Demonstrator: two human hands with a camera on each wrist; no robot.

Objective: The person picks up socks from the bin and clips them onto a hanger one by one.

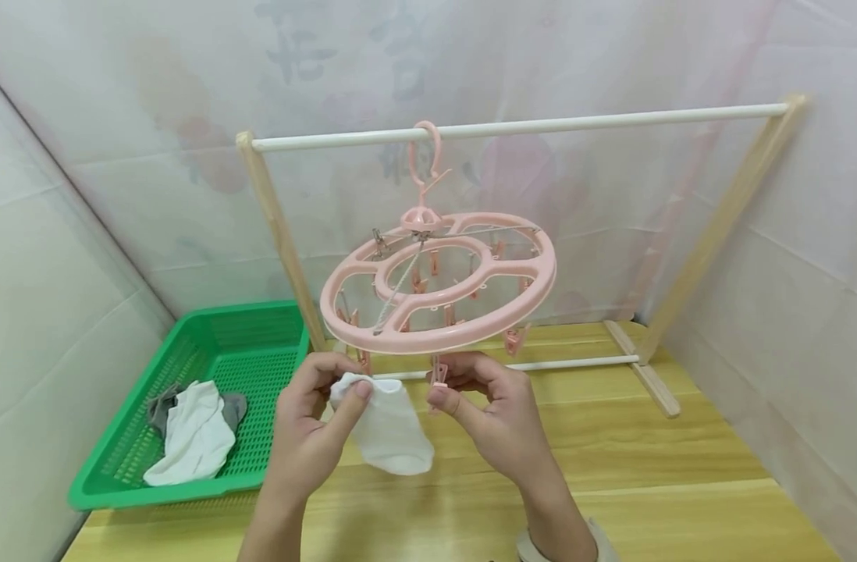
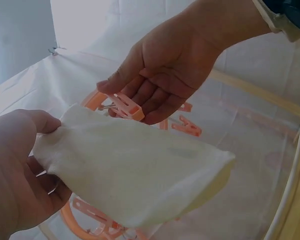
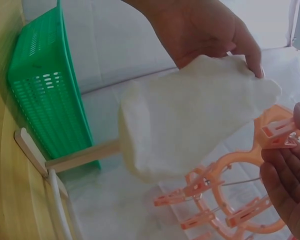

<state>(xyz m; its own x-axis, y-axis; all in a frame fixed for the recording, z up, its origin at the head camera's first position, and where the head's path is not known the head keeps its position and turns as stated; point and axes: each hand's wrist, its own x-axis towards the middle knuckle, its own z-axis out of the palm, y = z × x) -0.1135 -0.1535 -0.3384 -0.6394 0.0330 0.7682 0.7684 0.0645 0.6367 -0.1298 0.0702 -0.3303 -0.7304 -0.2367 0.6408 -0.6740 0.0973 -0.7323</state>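
A white sock (image 1: 393, 433) hangs from my left hand (image 1: 316, 425), pinched at its upper edge between thumb and fingers. My right hand (image 1: 502, 414) pinches a pink clothespin (image 1: 439, 378) on the near rim of a round pink drying hanger (image 1: 456, 339). In the left wrist view the sock (image 2: 135, 165) spreads out just below that clothespin (image 2: 125, 106). The right wrist view shows the sock (image 3: 190, 115) beside the clothespin (image 3: 280, 131), the two apart. Several other pink clothespins (image 1: 514, 339) dangle under the hanger.
The hanger's hook (image 1: 437, 144) is over the white bar (image 1: 576, 123) of a wooden-ended rack (image 1: 723, 226). A green basket (image 1: 98, 460) at the left holds a white sock (image 1: 197, 433) and grey cloth (image 1: 233, 407). A lower white rod (image 1: 576, 364) runs along the wood-grain table (image 1: 681, 484).
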